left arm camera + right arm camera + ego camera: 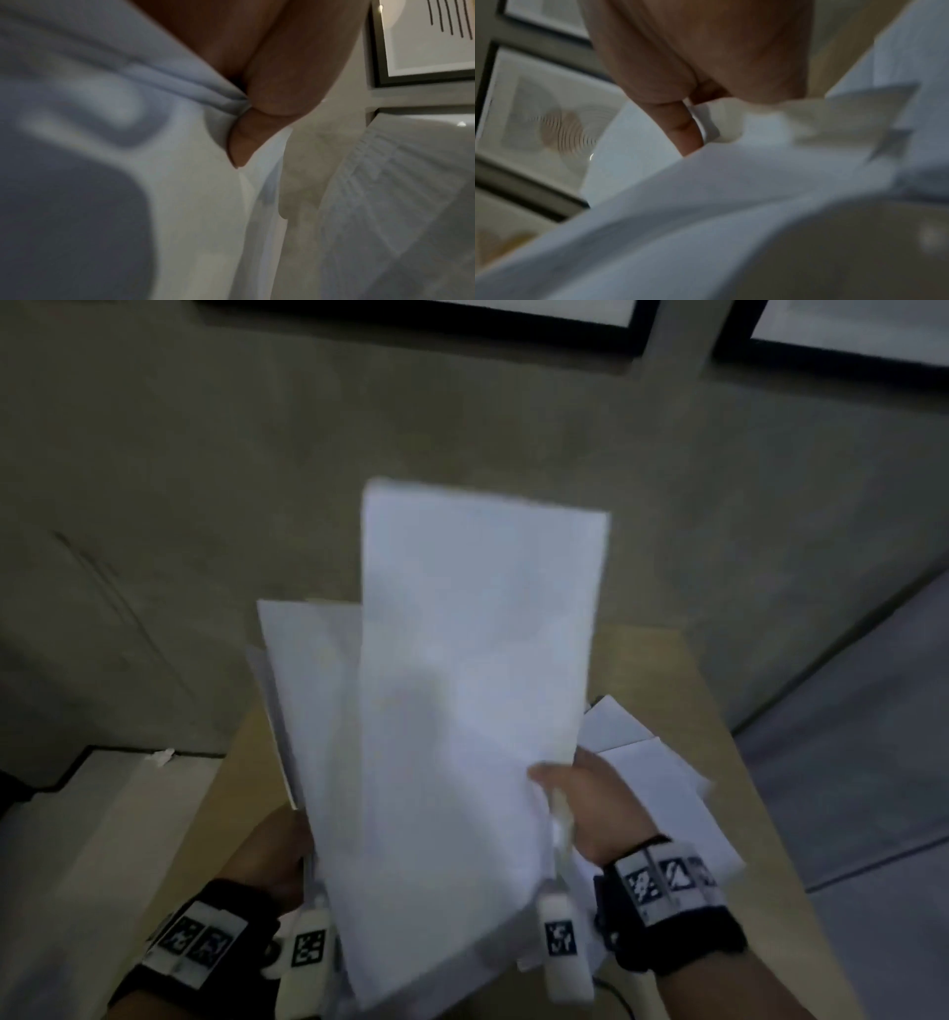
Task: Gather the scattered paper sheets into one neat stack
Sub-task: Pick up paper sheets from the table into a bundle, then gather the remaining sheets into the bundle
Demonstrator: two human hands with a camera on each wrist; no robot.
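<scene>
A loose bundle of white paper sheets [462, 690] is lifted off the small wooden table [667, 670] and tilted up toward me, its sheets fanned and uneven. My left hand [280, 855] grips the bundle's lower left edge; in the left wrist view the thumb [246, 142] pinches the sheets [154, 162]. My right hand [580, 793] holds the right edge, thumb on the front sheet; the right wrist view shows fingers [680, 125] behind blurred paper [706, 192]. More white sheets [662, 778] lie spread on the table under my right hand.
The table is narrow, with grey floor [852, 752] to its right and a beige wall [257, 454] behind. Framed pictures [847, 331] hang high on the wall. A pale ledge [102, 814] lies at lower left. A dark cable [621, 994] runs by the table's near edge.
</scene>
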